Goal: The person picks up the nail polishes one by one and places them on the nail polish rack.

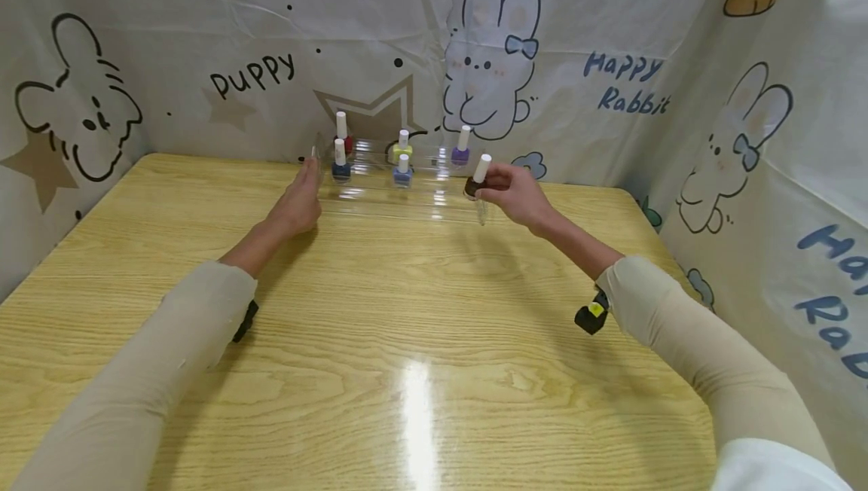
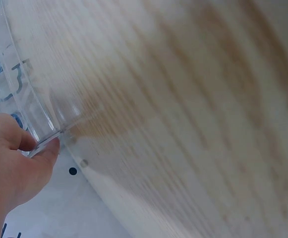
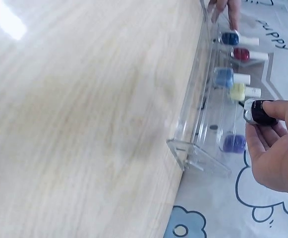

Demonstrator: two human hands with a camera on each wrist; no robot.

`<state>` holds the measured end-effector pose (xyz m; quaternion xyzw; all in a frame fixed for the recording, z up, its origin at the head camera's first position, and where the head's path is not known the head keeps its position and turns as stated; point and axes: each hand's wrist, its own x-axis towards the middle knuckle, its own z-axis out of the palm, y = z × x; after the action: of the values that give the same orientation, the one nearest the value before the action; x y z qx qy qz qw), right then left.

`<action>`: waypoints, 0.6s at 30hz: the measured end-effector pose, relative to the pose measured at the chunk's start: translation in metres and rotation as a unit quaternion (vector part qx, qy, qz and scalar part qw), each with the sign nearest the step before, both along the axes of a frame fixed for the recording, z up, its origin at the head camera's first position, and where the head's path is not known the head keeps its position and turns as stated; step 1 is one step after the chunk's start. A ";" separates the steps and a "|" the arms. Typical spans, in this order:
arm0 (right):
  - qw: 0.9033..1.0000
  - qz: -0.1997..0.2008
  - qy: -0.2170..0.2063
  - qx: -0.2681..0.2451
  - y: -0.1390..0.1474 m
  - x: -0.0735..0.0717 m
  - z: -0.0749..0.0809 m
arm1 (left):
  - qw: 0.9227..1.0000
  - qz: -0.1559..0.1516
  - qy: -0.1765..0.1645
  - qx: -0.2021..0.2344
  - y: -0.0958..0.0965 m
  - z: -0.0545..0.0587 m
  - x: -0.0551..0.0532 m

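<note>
A clear stepped rack (image 1: 380,208) stands at the back of the table. My left hand (image 1: 298,201) pinches its left end panel (image 2: 47,139) between thumb and fingers. At the rack's right end, my right hand (image 1: 521,196) holds a dark nail polish bottle (image 3: 259,112) with a white cap, slightly tilted, above the tiers in the right wrist view. Red (image 1: 349,145), yellow (image 1: 401,151) and purple (image 1: 460,155) nail polish bottles stand along the upper tier. In front of them, a dark blue bottle (image 1: 341,172) and a light blue bottle (image 1: 402,176) occupy a lower tier.
The wood-grain table (image 1: 380,310) reaches back to a printed cloth (image 1: 380,16) hanging close behind the rack. More cloth (image 1: 766,175) hangs along the right side. A black wrist device (image 1: 591,315) sits under the right sleeve.
</note>
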<state>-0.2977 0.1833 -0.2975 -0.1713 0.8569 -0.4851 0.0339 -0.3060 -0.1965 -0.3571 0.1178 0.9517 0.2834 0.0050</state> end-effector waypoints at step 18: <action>0.999 -0.025 0.020 0.027 -0.009 -0.053 -0.002 | 1.000 0.004 -0.010 0.005 -0.001 0.000 -0.001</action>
<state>-0.3510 0.1744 -0.2990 -0.1587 0.8741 -0.4589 0.0089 -0.3074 -0.1971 -0.3567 0.1115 0.9508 0.2888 0.0126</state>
